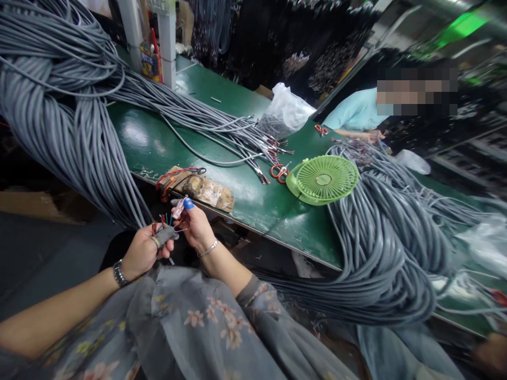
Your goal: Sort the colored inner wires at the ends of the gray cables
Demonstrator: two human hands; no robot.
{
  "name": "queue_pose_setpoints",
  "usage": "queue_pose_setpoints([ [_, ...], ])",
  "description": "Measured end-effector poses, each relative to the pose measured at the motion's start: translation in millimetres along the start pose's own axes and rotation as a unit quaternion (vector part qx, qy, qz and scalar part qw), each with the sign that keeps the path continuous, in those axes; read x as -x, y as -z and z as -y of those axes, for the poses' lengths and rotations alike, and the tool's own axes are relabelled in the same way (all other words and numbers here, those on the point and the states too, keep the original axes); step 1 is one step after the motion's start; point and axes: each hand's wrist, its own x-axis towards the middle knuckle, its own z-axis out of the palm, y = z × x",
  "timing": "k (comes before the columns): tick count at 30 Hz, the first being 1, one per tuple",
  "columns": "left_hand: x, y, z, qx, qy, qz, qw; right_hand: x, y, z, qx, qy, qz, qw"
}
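Note:
My left hand (144, 249) is closed around the end of a grey cable (165, 233), whose thin coloured inner wires fan out above my fingers. My right hand (195, 224) is closed too, pinching those wire ends with taped fingertips, one wrapped in blue. Both hands hover over my lap, just in front of the green table's near edge (253, 229). A watch sits on my left wrist, a bracelet on my right.
A huge bundle of grey cables (71, 121) hangs at the left, its stripped ends lying across the table. Another thick bundle (392, 248) drapes at the right. A green fan (322, 179), red scissors (279, 171), a plastic bag (285, 111) and a taped brown pad (202, 189) lie on the table. A co-worker in a light blue top (356, 113) sits opposite.

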Motion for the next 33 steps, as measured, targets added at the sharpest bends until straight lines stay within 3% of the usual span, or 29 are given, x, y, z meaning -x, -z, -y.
queue_pose_setpoints([
  [6, 6.6, 2.8, 0.1, 0.003, -0.005, -0.006, 1.000, 0.6, 2.6, 1.7, -0.007, -0.026, -0.005, 1.000],
  [11, 11.7, 3.1, -3.5, 0.020, -0.002, -0.019, 1.000, 2.5, 3.6, 9.5, -0.003, -0.071, 0.029, 0.997],
  [19, 8.1, -4.8, -9.2, 0.073, -0.008, -0.052, 0.996, -2.6, 9.6, 2.2, 0.035, 0.005, 0.055, 0.998],
  [24, 5.1, -8.0, -10.1, 0.080, -0.007, -0.056, 0.995, -10.4, 13.3, -9.2, 0.052, 0.082, 0.025, 0.995],
  [30, 2.1, -7.8, -6.7, 0.085, 0.000, -0.064, 0.994, -16.6, 6.2, -9.9, -0.005, 0.007, 0.060, 0.998],
  [33, 1.2, -6.9, -4.3, 0.078, 0.007, -0.066, 0.995, -16.6, 2.2, -9.5, -0.032, 0.008, 0.049, 0.998],
])
